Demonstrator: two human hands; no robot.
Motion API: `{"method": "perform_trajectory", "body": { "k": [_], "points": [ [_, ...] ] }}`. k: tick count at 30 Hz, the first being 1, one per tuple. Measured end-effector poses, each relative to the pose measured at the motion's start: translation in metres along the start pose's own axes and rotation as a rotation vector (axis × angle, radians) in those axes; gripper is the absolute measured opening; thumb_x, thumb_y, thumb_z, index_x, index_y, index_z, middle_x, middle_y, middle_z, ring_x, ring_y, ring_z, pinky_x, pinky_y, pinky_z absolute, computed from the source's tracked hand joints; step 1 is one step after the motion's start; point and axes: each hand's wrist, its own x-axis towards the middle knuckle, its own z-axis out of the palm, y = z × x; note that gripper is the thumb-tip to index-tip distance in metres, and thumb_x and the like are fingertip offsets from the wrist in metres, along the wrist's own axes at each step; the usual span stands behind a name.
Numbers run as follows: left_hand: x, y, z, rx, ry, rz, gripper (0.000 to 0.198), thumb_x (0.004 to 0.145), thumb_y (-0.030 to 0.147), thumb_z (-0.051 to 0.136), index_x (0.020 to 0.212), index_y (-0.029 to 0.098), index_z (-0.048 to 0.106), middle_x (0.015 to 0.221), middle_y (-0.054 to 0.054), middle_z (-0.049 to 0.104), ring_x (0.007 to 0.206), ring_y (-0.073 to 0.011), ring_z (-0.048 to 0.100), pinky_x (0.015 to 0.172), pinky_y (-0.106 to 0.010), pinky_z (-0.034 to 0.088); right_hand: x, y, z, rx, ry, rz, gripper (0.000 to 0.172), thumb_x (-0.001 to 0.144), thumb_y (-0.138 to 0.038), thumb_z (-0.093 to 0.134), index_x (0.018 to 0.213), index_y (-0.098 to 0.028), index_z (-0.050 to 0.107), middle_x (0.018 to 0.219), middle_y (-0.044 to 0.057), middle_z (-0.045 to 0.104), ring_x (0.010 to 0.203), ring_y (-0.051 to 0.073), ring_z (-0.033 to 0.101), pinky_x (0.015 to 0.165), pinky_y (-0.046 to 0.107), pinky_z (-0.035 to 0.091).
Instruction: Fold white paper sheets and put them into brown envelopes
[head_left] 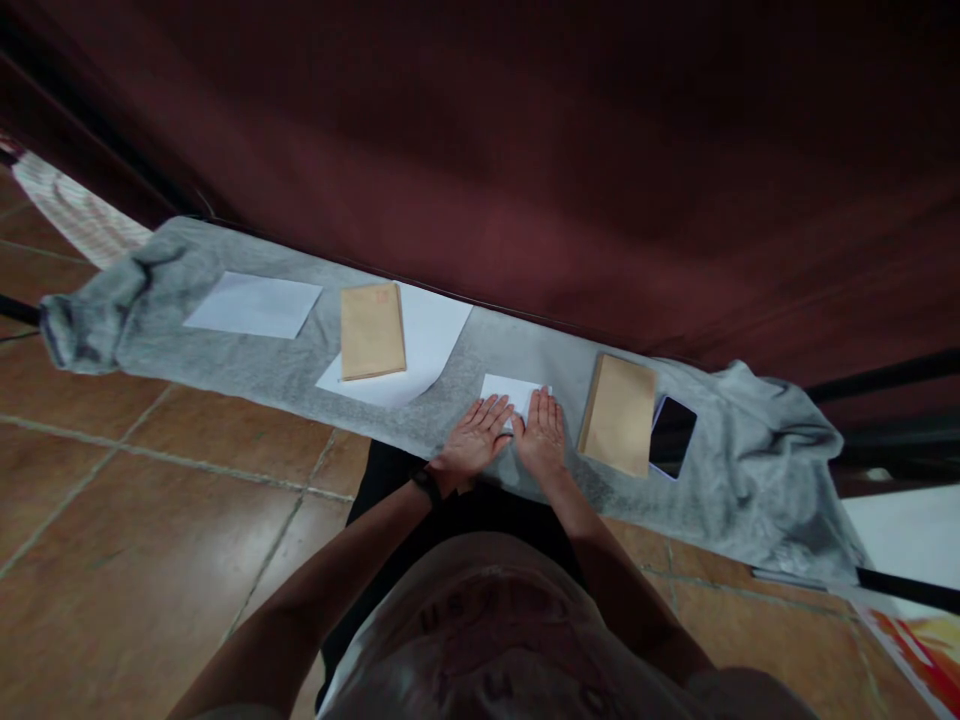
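A small white sheet of paper (501,385), perhaps folded, lies on the grey cloth in front of me. My left hand (475,430) rests flat on its left part with the fingers stretched out. Flat on the right part lies my right hand (541,428), its fingers also extended. The two thumbs nearly meet near the paper's lower edge, and my palms cover much of that edge. Right of my right hand is a stack of brown envelopes (619,412). Farther left, another brown envelope stack (372,330) sits on a large white sheet (431,335).
A dark-screened phone (673,437) lies beside the right envelopes. Another white sheet (255,304) is at the far left of the narrow cloth-covered table (300,385). The cloth bunches at both ends. A dark red curtain (480,180) hangs along the back edge.
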Motion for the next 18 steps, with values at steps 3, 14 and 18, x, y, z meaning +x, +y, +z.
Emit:
{"method": "perform_trajectory", "body": {
  "k": [3, 14, 18],
  "points": [
    [0.0, -0.001, 0.0, -0.003, -0.005, -0.004, 0.058, 0.106, 0.04, 0.037, 0.157, 0.013, 0.039, 0.166, -0.013, 0.034, 0.157, -0.0246, 0.024, 0.13, -0.044, 0.021, 0.0, 0.0, -0.001, 0.0, 0.004, 0.001, 0.069, 0.107, -0.043, 0.036, 0.159, 0.002, 0.03, 0.162, 0.031, 0.032, 0.152, 0.039, 0.032, 0.118, 0.062, 0.032],
    [0.0, -0.022, -0.056, -0.022, 0.221, -0.092, 0.042, 0.104, 0.033, 0.044, 0.142, 0.02, 0.057, 0.153, -0.011, 0.055, 0.148, -0.0258, 0.044, 0.127, -0.049, 0.027, -0.001, -0.003, 0.002, -0.07, -0.023, 0.032, 0.065, 0.107, -0.04, 0.039, 0.158, 0.0, 0.032, 0.164, 0.028, 0.031, 0.152, 0.036, 0.034, 0.12, 0.056, 0.033],
    [-0.003, -0.105, -0.1, -0.088, 0.612, -0.497, 0.048, 0.104, 0.04, 0.046, 0.144, 0.014, 0.053, 0.149, -0.018, 0.056, 0.144, -0.0298, 0.048, 0.12, -0.049, 0.036, 0.0, -0.003, 0.005, -0.049, 0.0, 0.036, 0.065, 0.106, -0.039, 0.041, 0.157, 0.0, 0.035, 0.162, 0.029, 0.035, 0.151, 0.036, 0.037, 0.12, 0.056, 0.033]
  ]
}}
